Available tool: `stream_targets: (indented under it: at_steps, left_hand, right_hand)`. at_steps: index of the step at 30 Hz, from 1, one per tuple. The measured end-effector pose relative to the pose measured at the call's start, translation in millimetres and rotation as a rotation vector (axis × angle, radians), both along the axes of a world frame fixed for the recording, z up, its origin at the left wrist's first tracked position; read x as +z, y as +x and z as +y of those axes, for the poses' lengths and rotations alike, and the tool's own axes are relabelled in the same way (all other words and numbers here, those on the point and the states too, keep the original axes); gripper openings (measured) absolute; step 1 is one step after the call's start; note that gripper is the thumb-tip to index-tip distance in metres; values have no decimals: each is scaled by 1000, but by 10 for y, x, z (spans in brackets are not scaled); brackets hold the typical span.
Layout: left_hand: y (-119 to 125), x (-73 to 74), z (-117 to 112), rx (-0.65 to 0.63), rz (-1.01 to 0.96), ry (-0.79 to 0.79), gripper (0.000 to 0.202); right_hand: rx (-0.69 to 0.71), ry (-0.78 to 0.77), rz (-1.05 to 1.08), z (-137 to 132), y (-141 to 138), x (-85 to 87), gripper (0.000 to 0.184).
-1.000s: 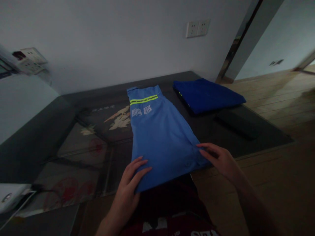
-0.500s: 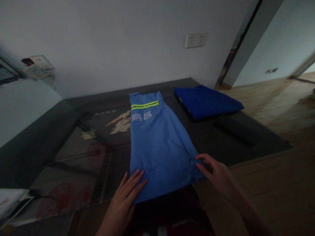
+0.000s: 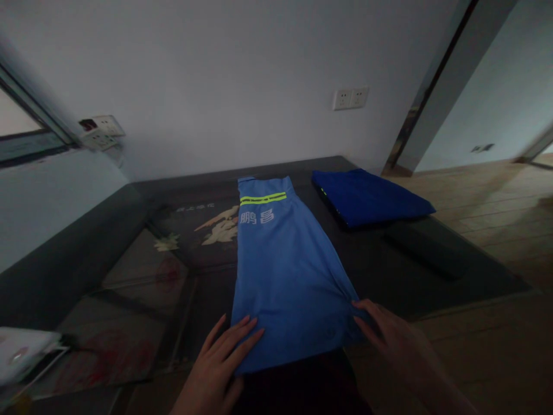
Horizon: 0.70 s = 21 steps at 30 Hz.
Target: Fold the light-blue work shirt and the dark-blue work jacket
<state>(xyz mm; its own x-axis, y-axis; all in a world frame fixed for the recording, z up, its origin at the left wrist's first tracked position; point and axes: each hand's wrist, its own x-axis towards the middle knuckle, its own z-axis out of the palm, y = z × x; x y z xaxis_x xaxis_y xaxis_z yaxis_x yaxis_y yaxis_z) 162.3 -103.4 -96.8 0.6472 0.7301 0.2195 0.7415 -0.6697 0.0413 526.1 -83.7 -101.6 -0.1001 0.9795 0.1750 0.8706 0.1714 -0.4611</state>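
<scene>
A light-blue work shirt point(image 3: 285, 259), folded lengthwise, lies on the dark table with its collar end toward the wall. It bears a yellow-green reflective stripe and white characters. My left hand point(image 3: 228, 351) rests on its near left corner, fingers stretched out over the cloth; the thumb is partly hidden. At the near right edge, my right hand point(image 3: 389, 337) has thumb and fingertips closed on the fabric, which creases there. The hem hangs slightly past the table's near edge.
A folded dark-blue garment point(image 3: 367, 199) lies at the back right of the table point(image 3: 207, 294). In front of it is a dark, long case-like object point(image 3: 425, 251). White items with a cable point(image 3: 30, 357) sit at the near left. Sockets point(image 3: 351, 98) are on the wall.
The view has tilted up a little, so everything appears lower. Both hands keep their places on the shirt, and the cloth creases more near my right hand.
</scene>
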Motion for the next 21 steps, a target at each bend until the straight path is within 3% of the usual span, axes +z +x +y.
stream_targets:
  at_steps: [5,7,10,13,16,18,21]
  left_hand:
    - [28,138,-9,11,-76,-33,71]
    - [11,222,14,13,-148,-48,65]
    - [-35,378,172,70,-279,-25,50]
    - [-33,567,518,163,-396,2,35]
    - [54,693,1030,176,-422,-65,31]
    - [131,667,1413,137,-390,-93,32]
    - [209,442,1910,142,-286,-77,36]
  right_hand:
    - [81,-49,60,21,135,91,34]
    - [103,-58,126,80,185,245,31]
    - [40,98,239,224,175,566,34]
    - [-30,286,303,481,-1,885,33]
    - [102,301,287,917,-299,1060,31]
    - [248,257,215,1282,-493,1033,32]
    - [440,143,11,1788,-672,754,35]
